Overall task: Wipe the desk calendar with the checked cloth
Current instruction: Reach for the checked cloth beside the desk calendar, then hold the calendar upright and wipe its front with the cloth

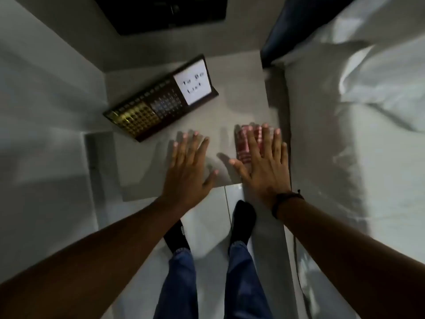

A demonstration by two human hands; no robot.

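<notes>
Desk calendar (161, 97) lies untouched; right hand (264, 162) flat over checked cloth (243, 143).

Small pale table (241, 107) in corner. Bed (358, 139) with rumpled white sheet just beside it, on right. Dark headboard (296, 26) behind. Black panel (158, 12) on wall above. Glossy tiled floor (207, 226) below.
</notes>
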